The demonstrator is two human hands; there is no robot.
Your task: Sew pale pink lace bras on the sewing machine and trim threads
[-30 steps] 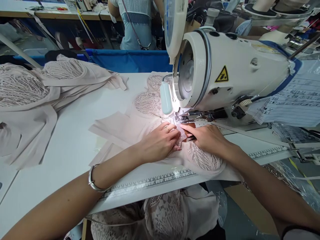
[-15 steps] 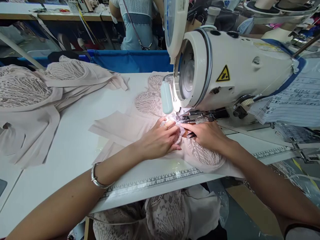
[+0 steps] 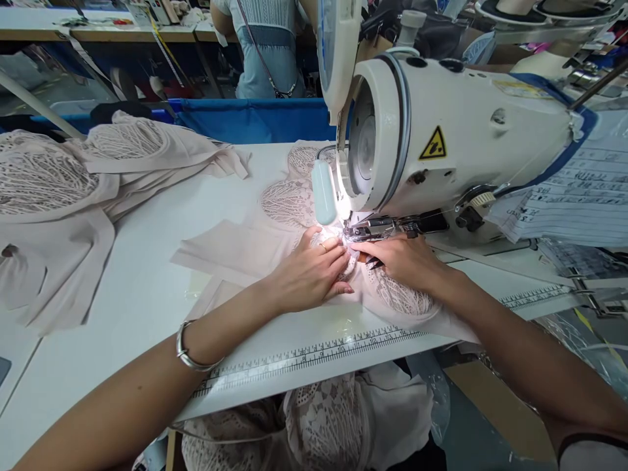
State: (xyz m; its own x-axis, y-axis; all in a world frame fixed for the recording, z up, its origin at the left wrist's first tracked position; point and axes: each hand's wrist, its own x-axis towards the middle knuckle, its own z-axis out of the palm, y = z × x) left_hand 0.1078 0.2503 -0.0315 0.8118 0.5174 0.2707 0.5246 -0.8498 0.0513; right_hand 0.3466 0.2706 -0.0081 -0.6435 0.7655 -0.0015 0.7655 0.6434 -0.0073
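Guide pale lace garment (image 3: 364,289) flat at frame centre, under left hand (image 3: 309,275) (grip unclear) and right hand (image 3: 407,260) (closed round dark snips (image 3: 375,263)), fingertips (image 3: 355,246) clear of presser foot (image 3: 360,233).

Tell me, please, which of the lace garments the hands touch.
The garment at the sewing machine; the left pile and the lace below the table edge lie untouched.

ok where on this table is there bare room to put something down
The widest bare patch of white tabletop lies between the garment pile on the left and the lace garment, running down toward the bracelet. It's crowded by the sewing machine, where the left hand and right hand work close together.
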